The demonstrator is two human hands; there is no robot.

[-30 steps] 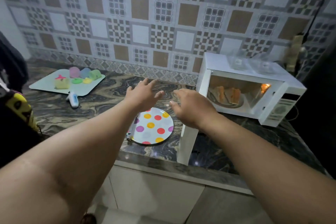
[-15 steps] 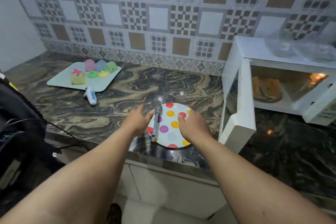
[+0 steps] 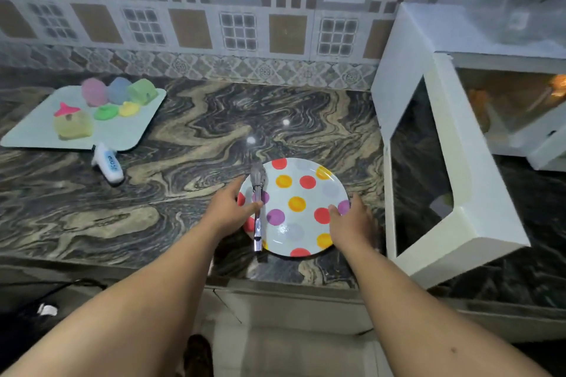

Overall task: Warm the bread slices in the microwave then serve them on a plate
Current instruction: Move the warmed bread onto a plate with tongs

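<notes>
Two hands are reaching onto the dotted plate (image 3: pixel 309 184) in the middle of the frame, so I think the serving part is only starting. The bread is not on this plate yet.

At the upper left, a pale tray (image 3: pixel 36 131) is holding soft colored lumps in pink, blue, green and yellow. A small white tube (image 3: pixel 108 164) is lying just beside it on the marble counter (image 3: pixel 183 131).

The left hand (image 3: pixel 228 208) is curling its fingers around the metal tongs (image 3: pixel 258 208), which are lying across the left side of the plate. The right hand (image 3: pixel 352 223) is pinching the plate's right rim.

At the upper right, the white microwave (image 3: pixel 428 40) is standing with its door (image 3: pixel 444 168) swung open. Something orange-brown is sitting inside, probably the bread slices (image 3: pixel 481 107), but it is blurry. They are still waiting to come out.
</notes>
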